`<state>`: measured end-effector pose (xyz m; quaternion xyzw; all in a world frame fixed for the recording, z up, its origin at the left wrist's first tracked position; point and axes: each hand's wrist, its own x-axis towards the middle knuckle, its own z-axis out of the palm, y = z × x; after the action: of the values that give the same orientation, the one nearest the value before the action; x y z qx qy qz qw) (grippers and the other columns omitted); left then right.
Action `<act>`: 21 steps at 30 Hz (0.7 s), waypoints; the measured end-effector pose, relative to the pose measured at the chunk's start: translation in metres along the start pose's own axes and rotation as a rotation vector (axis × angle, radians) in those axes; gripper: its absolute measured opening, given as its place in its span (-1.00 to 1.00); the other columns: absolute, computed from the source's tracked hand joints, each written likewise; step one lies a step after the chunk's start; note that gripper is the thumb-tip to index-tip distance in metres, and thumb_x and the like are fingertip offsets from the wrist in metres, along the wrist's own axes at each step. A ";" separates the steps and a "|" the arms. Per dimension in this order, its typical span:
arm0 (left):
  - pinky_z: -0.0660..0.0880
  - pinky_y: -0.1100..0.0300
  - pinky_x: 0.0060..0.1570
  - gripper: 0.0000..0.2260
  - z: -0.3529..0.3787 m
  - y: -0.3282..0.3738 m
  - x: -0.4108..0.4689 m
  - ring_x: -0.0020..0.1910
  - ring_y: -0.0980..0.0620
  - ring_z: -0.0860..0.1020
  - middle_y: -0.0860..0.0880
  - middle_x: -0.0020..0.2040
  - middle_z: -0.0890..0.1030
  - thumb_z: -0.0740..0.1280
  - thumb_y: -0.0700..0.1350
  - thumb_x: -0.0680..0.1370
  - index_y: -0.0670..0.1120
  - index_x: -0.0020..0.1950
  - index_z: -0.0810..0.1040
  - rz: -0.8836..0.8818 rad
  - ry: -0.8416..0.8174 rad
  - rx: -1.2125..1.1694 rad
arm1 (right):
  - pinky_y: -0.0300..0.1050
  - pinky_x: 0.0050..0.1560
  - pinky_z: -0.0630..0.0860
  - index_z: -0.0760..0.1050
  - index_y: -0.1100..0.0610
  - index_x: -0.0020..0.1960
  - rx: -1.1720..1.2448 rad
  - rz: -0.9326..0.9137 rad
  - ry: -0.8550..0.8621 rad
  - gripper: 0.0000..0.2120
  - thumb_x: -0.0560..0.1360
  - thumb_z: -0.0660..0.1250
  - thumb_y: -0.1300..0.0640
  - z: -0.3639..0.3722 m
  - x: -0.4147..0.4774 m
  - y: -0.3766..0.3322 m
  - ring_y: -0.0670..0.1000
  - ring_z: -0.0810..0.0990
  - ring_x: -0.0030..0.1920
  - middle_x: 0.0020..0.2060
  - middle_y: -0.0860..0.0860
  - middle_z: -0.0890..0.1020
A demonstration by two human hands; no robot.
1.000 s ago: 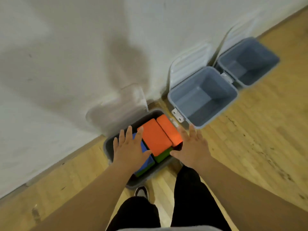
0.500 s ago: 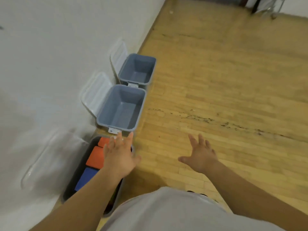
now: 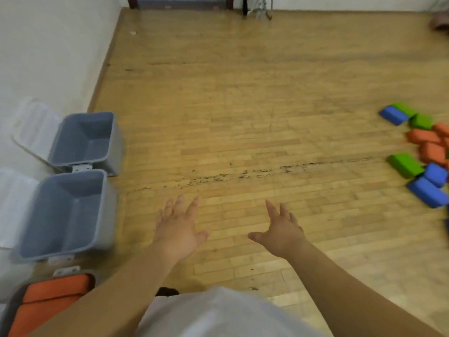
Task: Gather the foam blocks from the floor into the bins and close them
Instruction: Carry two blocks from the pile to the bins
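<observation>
L hand (image 3: 178, 233) & R hand (image 3: 281, 235) both empty, fingers spread, over wooden plank floor (image 3: 243, 117). Bottom left: orange foam blocks (image 3: 53, 291) fill nearest dark grey bin (image 3: 93, 279). Beyond, mid grey plastic bin (image 3: 103, 215) & far grey plastic bin (image 3: 114, 142), lids up vs white wall (image 3: 48, 45). Loose blue, green & orange foam blocks (image 3: 427, 152) on floor far right.

A pale grey-white shirt (image 3: 218, 314) is worn. The forearms (image 3: 104, 295) are left bare down to the left hand (image 3: 178, 231) and right hand (image 3: 283, 235). A dark patch (image 3: 167, 291), shoe or trouser, is glimpsed just beside the shirt.
</observation>
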<state>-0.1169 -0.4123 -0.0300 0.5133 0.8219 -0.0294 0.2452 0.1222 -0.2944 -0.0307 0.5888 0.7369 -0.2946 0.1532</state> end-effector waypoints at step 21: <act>-0.03 -0.21 0.58 -0.15 -0.068 0.264 0.349 0.64 -0.22 -0.06 -0.11 0.68 -0.03 0.22 0.43 0.53 0.19 0.66 -0.14 0.501 -0.150 0.370 | 0.28 0.58 0.12 -0.22 -0.16 0.66 0.375 0.453 0.080 0.06 0.44 0.38 -0.41 -0.160 0.197 0.171 0.25 -0.09 0.64 0.66 0.07 -0.15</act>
<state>-0.0390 0.0222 -0.0679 0.7321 0.6303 -0.1548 0.2071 0.2541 -0.0206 -0.0621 0.7675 0.5249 -0.3604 0.0742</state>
